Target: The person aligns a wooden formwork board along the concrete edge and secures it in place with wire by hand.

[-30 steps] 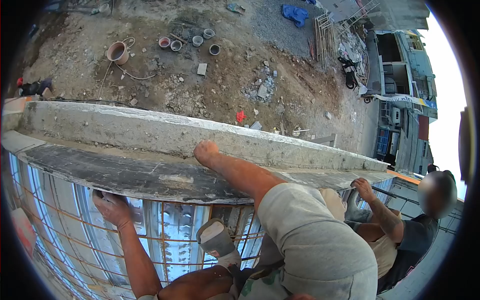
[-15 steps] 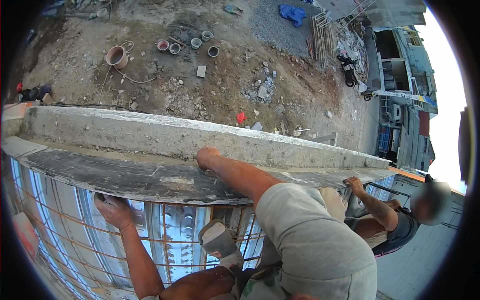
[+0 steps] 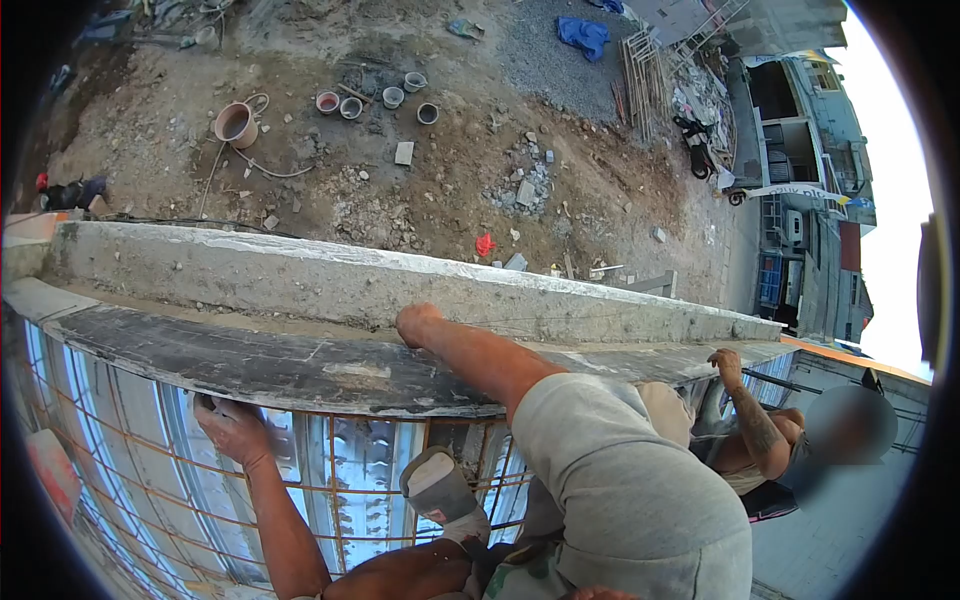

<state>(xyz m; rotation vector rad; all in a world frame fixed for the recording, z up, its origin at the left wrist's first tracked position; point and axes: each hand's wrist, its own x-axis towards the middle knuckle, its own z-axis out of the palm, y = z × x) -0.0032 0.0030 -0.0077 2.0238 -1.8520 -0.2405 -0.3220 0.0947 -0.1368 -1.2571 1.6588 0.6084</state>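
My right hand point(image 3: 418, 325) is closed, knuckles up, where the rough concrete parapet point(image 3: 250, 265) meets the dark ledge board point(image 3: 200, 345). What its fingers hold, if anything, is hidden. Below the ledge's near edge, my left hand point(image 3: 235, 430) curls around a small dark object point(image 3: 204, 403) that I cannot make out. A loose sandy strip point(image 3: 290, 325) runs between parapet and board. My foot in a sandal point(image 3: 440, 487) stands among the rusty reinforcing bars point(image 3: 333, 470), over shiny metal decking point(image 3: 375, 480).
To the right, a co-worker's hand point(image 3: 725, 368) is raised over the ledge. Far below the parapet lie several buckets point(image 3: 392, 97), a larger tub point(image 3: 235, 124), rubble point(image 3: 525, 192) and a blue tarp point(image 3: 583, 37). The parapet's outer edge drops to that ground.
My left hand has shifted slightly right and down, away from the ledge edge. My right hand stays at nearly the same spot. The co-worker's hand has lifted off the ledge.
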